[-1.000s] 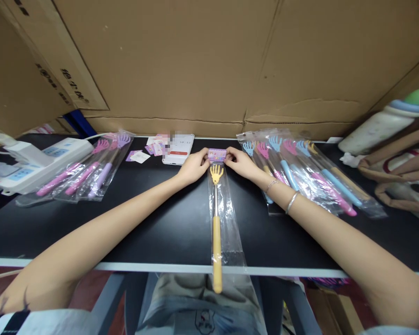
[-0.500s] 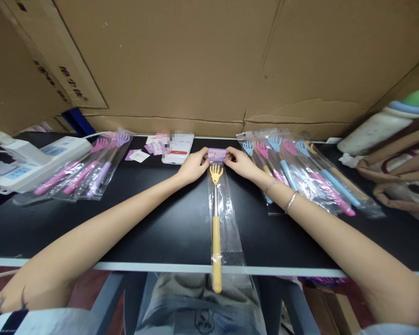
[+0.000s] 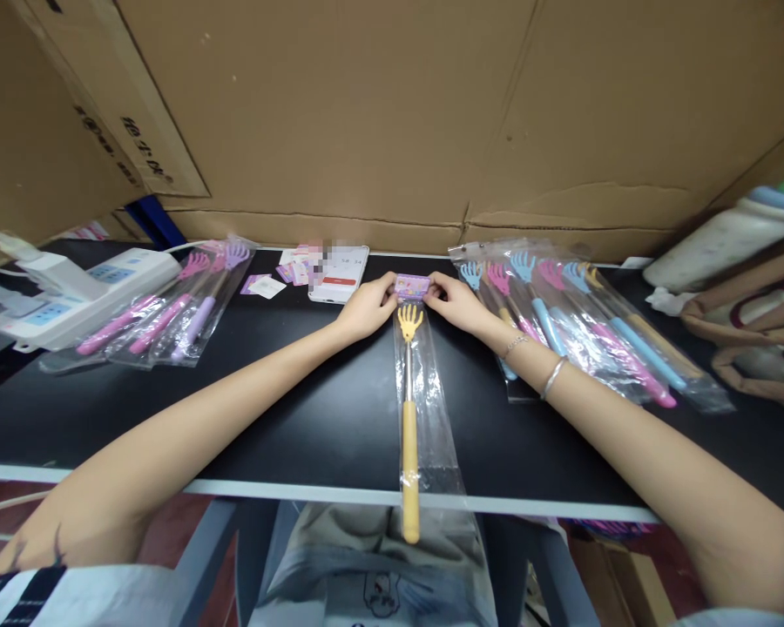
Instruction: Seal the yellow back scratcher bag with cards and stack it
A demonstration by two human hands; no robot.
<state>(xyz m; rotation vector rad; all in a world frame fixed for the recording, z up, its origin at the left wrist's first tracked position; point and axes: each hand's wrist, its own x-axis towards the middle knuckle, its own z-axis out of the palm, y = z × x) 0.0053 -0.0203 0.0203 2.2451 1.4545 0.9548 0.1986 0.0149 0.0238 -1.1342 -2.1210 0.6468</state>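
A small purple printed card is pinched at its left end by my left hand and at its right end by my right hand. Both hands are closed, thumbs toward me. Just below the card lies a yellow back scratcher inside a clear plastic bag. Its claw head points away from me, and its handle end sticks out past the table's front edge. Whether the card sits at the bag's mouth or on top of it, I cannot tell.
Bagged back scratchers lie at the right, and more bagged pink and purple ones at the left by a power strip. Loose cards and a phone are behind. A bottle leans at the far right.
The view has shifted slightly, so everything sits a little further right. The card's printed face shows somewhat more between my hands. Both hands keep their pinch.
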